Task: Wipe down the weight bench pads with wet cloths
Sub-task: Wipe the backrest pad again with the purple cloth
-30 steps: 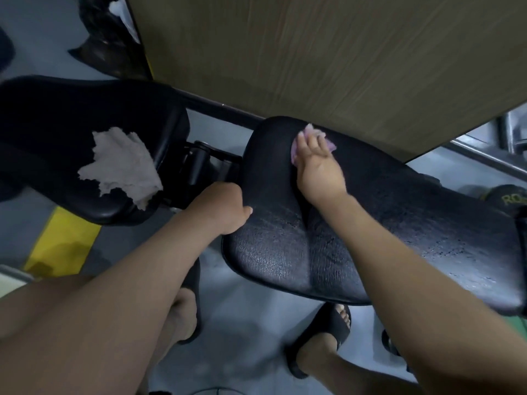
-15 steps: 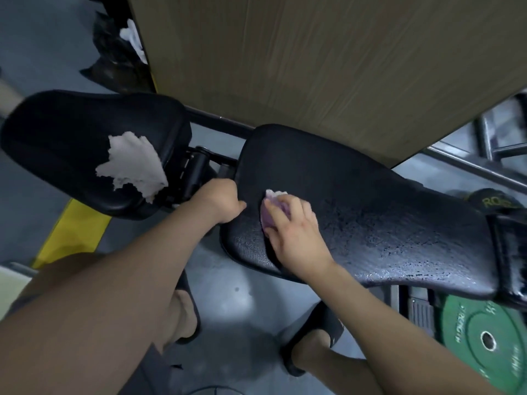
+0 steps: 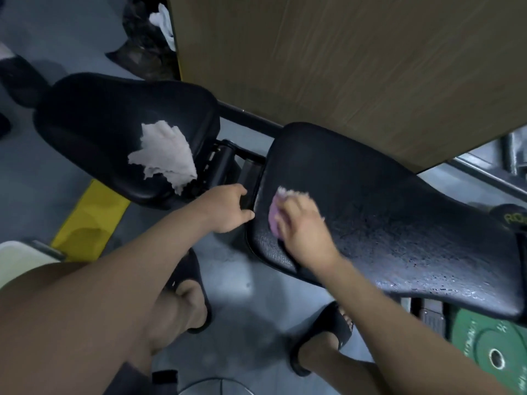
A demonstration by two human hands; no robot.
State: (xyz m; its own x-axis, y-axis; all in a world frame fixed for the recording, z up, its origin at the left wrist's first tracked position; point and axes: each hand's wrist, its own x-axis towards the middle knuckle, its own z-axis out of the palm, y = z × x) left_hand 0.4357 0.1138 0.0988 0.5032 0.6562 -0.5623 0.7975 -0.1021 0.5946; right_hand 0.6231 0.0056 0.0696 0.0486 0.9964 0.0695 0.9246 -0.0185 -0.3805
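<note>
The purple cloth (image 3: pixel 274 215) is sitting bunched on the narrow end of the back pad (image 3: pixel 399 223), right up near the pad's left edge. The right hand (image 3: pixel 306 230) is bearing down on it, fingers bent over the wad and clutching it against the black vinyl; the fingertips are blurring, so their exact lie is hard to read. The pad's surface is glistening and looking cracked across its wide end. Just beside the cloth, the left hand (image 3: pixel 228 209) is clamping onto that same narrow end, fingers curling round the edge and the thumb pressing against the rim.

Across the hinge gap, the seat pad (image 3: pixel 94 129) is carrying a crumpled white cloth (image 3: pixel 164 155), which is lying loose near its right edge with nobody touching it. Behind both pads a wooden panel (image 3: pixel 342 67) is filling the top of the view. Down below, the person is standing on the grey floor (image 3: pixel 251 283) in black slides (image 3: pixel 332 323). A green weight plate (image 3: pixel 490 349) is showing under the back pad's wide end, and a yellow floor stripe (image 3: pixel 91 218) is running under the seat pad.
</note>
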